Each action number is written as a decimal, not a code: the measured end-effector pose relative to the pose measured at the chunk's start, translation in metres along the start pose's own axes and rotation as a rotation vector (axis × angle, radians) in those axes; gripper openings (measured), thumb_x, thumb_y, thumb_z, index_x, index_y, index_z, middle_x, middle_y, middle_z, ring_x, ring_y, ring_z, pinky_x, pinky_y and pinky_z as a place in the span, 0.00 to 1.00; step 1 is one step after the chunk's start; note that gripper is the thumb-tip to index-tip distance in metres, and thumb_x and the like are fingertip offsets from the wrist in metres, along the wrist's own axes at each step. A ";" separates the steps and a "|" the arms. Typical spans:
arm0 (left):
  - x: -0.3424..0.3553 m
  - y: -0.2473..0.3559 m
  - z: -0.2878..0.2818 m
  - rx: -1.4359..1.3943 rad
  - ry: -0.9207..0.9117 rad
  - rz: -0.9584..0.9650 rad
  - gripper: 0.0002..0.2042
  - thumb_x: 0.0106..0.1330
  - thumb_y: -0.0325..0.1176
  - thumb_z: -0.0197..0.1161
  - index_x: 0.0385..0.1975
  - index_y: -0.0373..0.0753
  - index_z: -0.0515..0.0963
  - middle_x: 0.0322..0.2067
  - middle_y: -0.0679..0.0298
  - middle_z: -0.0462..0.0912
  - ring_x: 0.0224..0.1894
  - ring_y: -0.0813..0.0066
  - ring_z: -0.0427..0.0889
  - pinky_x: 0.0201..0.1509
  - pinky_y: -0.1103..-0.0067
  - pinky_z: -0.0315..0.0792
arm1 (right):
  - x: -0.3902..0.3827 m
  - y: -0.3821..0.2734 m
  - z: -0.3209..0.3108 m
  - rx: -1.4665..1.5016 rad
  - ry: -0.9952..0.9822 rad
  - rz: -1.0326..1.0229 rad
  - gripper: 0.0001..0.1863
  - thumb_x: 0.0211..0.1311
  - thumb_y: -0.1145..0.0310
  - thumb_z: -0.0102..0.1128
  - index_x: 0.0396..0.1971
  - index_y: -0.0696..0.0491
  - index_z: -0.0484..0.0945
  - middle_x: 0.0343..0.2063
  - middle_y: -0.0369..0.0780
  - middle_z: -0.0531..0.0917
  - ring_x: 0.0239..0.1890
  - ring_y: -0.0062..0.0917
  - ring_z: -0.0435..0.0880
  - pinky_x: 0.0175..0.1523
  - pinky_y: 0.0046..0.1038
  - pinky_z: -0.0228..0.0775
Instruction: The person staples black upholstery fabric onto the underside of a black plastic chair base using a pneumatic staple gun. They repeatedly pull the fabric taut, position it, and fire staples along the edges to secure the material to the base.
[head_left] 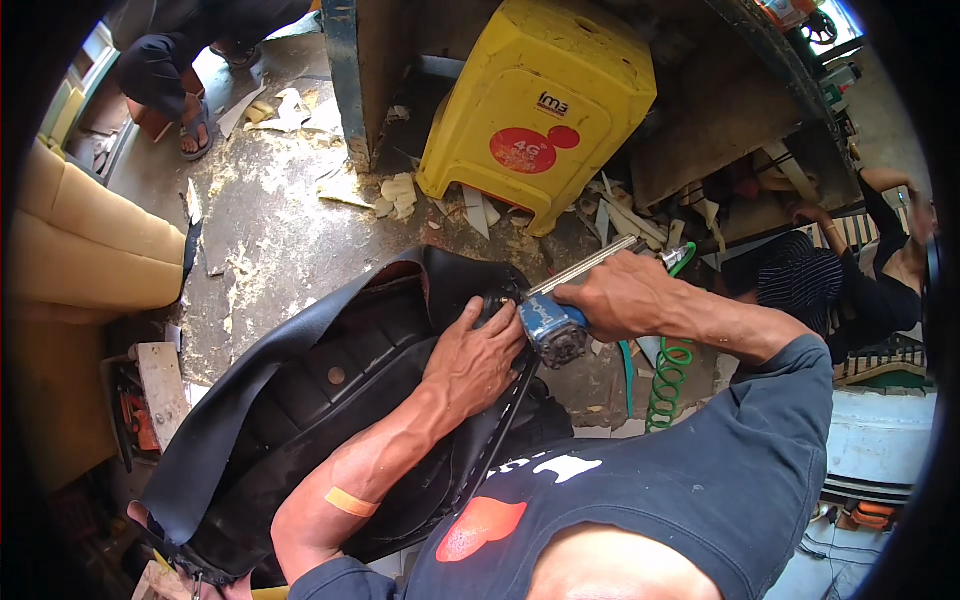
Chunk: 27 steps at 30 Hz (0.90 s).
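Observation:
A long black seat base (330, 375), hollow side up, lies in front of me with loose black vinyl (235, 400) around its edge. My left hand (475, 360) rests flat on the vinyl at the seat's far right end, fingers stretched out and thumb apart. Closed around a blue staple gun (555, 328) with a silver magazine, my right hand (625, 295) holds it just right of the left fingertips. The gun's nose is close to the seat's edge; whether it touches cannot be made out. A green coiled hose (668, 385) hangs below the right forearm.
A yellow plastic stool (540, 110) stands beyond the seat, with foam and material scraps (400, 195) on the dusty floor (265, 215). Tan padded upholstery (95, 235) is at the left. One person's sandalled foot (195, 130) shows at upper left; another person (850, 255) sits at right.

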<state>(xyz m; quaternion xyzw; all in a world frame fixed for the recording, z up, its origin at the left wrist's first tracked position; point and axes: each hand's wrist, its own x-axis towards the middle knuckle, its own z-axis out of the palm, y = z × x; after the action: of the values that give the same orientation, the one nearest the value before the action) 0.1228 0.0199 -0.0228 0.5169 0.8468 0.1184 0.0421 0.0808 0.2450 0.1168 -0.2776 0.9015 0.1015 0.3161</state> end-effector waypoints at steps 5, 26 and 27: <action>0.002 -0.004 -0.003 -0.006 -0.045 -0.006 0.28 0.70 0.51 0.63 0.65 0.43 0.78 0.69 0.66 0.72 0.76 0.71 0.62 0.78 0.56 0.54 | 0.003 -0.003 -0.004 0.056 0.013 -0.017 0.21 0.53 0.69 0.65 0.51 0.48 0.84 0.28 0.51 0.88 0.34 0.49 0.90 0.40 0.49 0.82; 0.001 -0.001 -0.004 -0.021 -0.059 -0.029 0.27 0.71 0.50 0.62 0.64 0.42 0.79 0.71 0.65 0.72 0.77 0.71 0.63 0.78 0.56 0.52 | -0.001 -0.016 0.003 0.071 -0.008 0.027 0.20 0.52 0.69 0.66 0.48 0.50 0.85 0.29 0.52 0.88 0.35 0.50 0.90 0.40 0.49 0.82; 0.001 -0.003 -0.006 -0.033 -0.060 -0.039 0.27 0.71 0.50 0.62 0.64 0.42 0.79 0.71 0.64 0.72 0.76 0.71 0.64 0.78 0.56 0.52 | -0.001 -0.010 0.005 0.070 -0.005 0.038 0.19 0.52 0.68 0.67 0.47 0.50 0.85 0.30 0.52 0.89 0.36 0.50 0.90 0.41 0.49 0.82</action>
<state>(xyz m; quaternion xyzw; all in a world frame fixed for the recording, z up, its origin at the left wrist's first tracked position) 0.1183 0.0187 -0.0172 0.5029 0.8529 0.1160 0.0783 0.0904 0.2389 0.1135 -0.2489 0.9088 0.0766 0.3260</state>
